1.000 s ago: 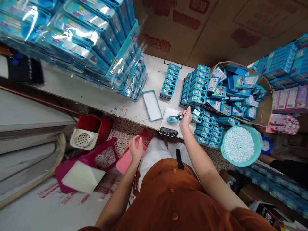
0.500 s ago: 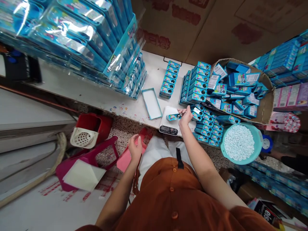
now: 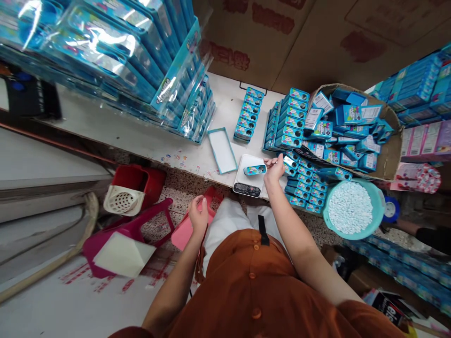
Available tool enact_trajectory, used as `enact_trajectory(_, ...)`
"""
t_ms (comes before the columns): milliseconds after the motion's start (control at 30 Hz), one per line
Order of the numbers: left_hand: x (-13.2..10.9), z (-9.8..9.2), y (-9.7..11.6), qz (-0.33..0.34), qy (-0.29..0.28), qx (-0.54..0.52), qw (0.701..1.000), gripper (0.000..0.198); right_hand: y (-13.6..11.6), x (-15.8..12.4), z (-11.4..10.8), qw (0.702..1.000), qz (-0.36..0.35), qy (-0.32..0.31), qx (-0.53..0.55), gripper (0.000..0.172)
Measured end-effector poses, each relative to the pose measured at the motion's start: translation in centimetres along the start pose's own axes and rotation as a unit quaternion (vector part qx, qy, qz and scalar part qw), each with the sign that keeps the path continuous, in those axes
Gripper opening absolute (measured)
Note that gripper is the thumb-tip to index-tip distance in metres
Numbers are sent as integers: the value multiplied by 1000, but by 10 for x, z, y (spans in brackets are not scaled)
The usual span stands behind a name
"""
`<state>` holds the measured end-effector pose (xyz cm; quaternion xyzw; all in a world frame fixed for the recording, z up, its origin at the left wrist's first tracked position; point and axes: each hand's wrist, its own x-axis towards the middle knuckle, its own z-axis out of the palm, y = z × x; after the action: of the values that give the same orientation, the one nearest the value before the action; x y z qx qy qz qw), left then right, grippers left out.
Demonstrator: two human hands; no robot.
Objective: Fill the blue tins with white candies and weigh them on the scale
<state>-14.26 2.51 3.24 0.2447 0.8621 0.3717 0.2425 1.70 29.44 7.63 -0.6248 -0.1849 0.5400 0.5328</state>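
Right at the centre of the action, the right hand is closing in on a small blue tin, its fingers pinching up against the tin's end, though I can't tell whether they're actually gripping it. That tin is lying over the white plate of a digital scale, sitting on the desk. The left hand is hanging empty, fingers loosely curled, above a pink plastic piece. Just beyond the scale, rows of blue tins are standing packed together, a cardboard box is overflowing with blue cartons, and a teal basin is brimming with white pellets.
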Motion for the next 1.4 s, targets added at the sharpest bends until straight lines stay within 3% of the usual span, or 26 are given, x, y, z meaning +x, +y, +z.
enact_trajectory(233,5,5,8,29,3,13,999,28,-16,1,-7,997,54,13,46,51)
enact_trajectory(500,7,11,7,39,-11,6,999,28,-18,7,-21,991,118,18,53,48)
enact_trajectory(800,9,12,7,58,-16,11,998,27,-18,6,-30,993,107,19,53,47)
enact_trajectory(1100,8,13,12,65,-11,17,998,27,-16,0,-10,995,69,20,70,47)
enact_trajectory(1400,7,10,1,38,-6,1,999,28,-6,-1,-13,993,63,-32,89,42)
